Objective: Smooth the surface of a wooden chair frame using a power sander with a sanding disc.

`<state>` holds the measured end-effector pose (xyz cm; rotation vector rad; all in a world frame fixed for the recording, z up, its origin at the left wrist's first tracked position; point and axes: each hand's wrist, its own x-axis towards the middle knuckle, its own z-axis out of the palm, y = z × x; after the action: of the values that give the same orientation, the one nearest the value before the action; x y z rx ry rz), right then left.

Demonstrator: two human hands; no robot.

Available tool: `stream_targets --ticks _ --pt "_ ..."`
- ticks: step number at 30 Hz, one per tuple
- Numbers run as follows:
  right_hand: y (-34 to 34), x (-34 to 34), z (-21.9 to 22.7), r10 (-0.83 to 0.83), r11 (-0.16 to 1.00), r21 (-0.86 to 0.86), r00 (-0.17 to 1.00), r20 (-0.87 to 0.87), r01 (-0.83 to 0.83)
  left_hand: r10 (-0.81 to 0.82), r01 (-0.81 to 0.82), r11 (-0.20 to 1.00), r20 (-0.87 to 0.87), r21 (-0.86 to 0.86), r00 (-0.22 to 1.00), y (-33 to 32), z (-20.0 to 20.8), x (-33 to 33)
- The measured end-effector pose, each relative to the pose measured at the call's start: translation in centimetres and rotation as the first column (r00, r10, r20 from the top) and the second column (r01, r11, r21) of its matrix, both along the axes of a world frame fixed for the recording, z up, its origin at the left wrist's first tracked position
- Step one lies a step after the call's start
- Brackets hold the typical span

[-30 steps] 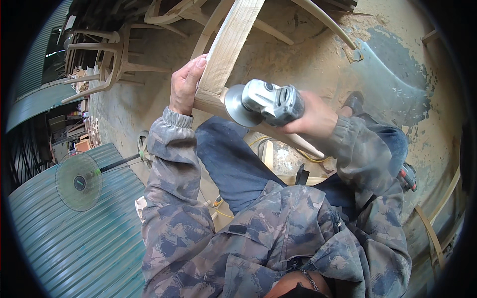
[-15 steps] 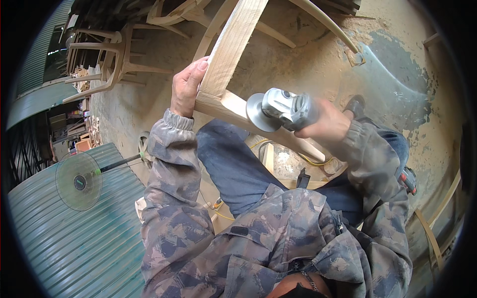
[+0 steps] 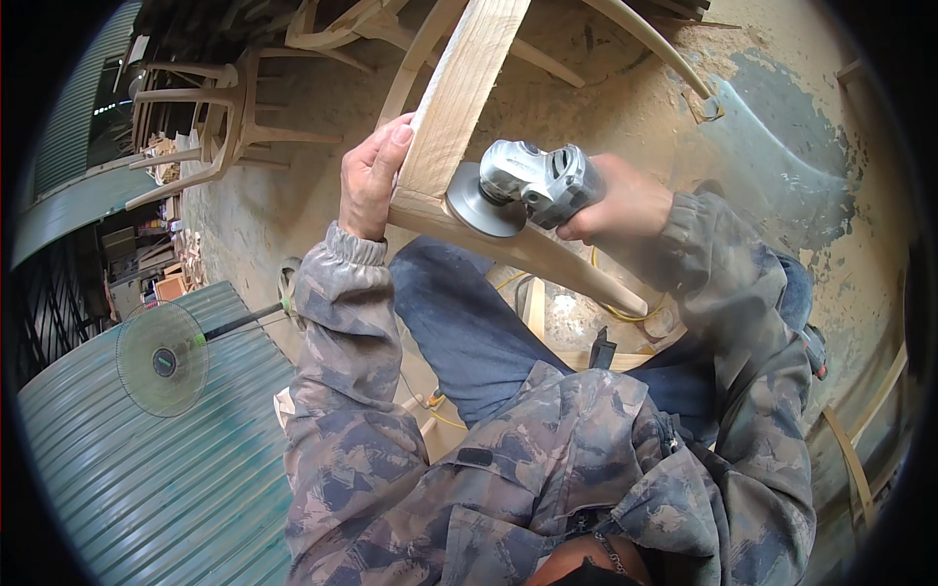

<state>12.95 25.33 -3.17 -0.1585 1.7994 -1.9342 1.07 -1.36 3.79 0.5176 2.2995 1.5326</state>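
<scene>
A pale wooden chair frame (image 3: pixel 457 107) lies across my knees, with a rail and a leg meeting at a corner joint. My left hand (image 3: pixel 374 178) is closed around that joint from the left, thumb on the rail's edge. In my right hand (image 3: pixel 625 200) is a silver angle grinder (image 3: pixel 547 178), gripped by its body. The grinder's grey disc (image 3: pixel 479 203) sits right at the inner side of the corner, over the chair leg (image 3: pixel 572 266). Whether the disc presses on the wood I cannot tell. My right fingers are partly hidden behind the tool.
Unfinished wooden chairs (image 3: pixel 220 122) stand at the upper left. A pedestal fan (image 3: pixel 164 361) stands left, in front of green corrugated sheeting (image 3: pixel 147 488). A yellow cord (image 3: pixel 625 314) runs on the dusty floor beneath the leg. Curved wooden strips (image 3: pixel 848 459) lie at the right.
My right hand has moved the grinder left and slightly up, bringing its disc from along the leg to the inner corner. My left hand keeps its hold on the joint.
</scene>
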Motion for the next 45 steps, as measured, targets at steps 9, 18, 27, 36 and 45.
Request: stream_targets --ticks 9,18,27,36,45 --pt "2.3 3.2 -1.0 -0.031 0.997 0.072 0.991 0.132 0.022 0.01 -0.01 1.0 -0.03 0.001 0.999 0.1 -0.3 -0.7" --pt "-1.1 2.9 -1.1 -0.173 0.985 0.061 0.964 0.204 0.164 0.012 -0.009 0.999 -0.059 0.041 0.998 -0.1 -2.5 -1.7" --pt "-0.2 7.0 -1.2 -0.331 0.919 0.291 0.923 0.198 0.267 0.034 -0.04 0.997 -0.096 -0.062 0.995 0.6 -5.9 -4.7" --pt "-1.9 5.5 0.0 -0.307 0.946 0.165 0.932 0.193 0.278 0.029 -0.053 0.989 -0.169 -0.141 0.985 2.0 -5.7 -5.2" --pt "-1.6 5.6 -0.6 -0.277 0.936 0.278 0.939 0.205 0.216 0.025 -0.051 0.991 -0.203 -0.126 0.979 1.0 -5.4 -5.9"
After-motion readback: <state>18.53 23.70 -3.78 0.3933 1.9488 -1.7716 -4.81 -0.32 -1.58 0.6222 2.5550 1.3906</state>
